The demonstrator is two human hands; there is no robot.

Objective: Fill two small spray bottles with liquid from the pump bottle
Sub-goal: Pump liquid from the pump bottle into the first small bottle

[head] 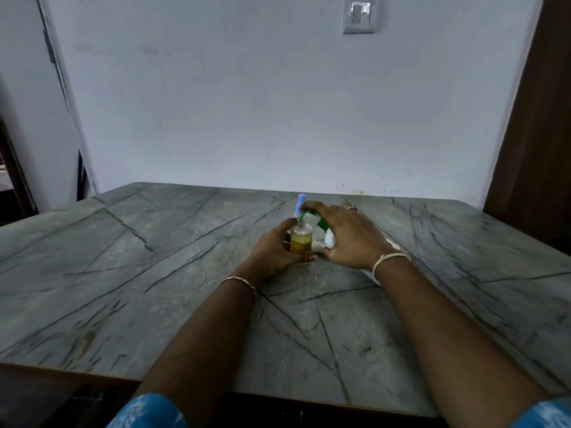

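Holding entry, one worktop scene: left hand (272, 248) grips a small spray bottle (301, 239), fingers curled round its far side and thumb across the near side; the clear bottle stands upright on the table (154, 273), with yellow liquid up to about its shoulder. Right hand (349, 233) lies over the pump bottle (330, 239), fingers close together and gently bent along the green pump head (321, 223); the nozzle reaches past the index fingertip to the small bottle's open neck. Only a sliver of the pump bottle's white body shows under the palm, and whether the thumb touches it cannot be told. A blue spray cap (300, 202) rises just beyond the fingertips, its lower part hidden behind the small bottle. A small white piece (318, 246) sits between the two thumbs, too hidden to identify. A white flat item (370, 274) pokes out beneath the right wrist, mostly covered. Bare tabletop runs wide to either side of the fingers, back to the wall (247, 103) and forward to the near edge. A wall switch (360, 15) sits high above the fingers.
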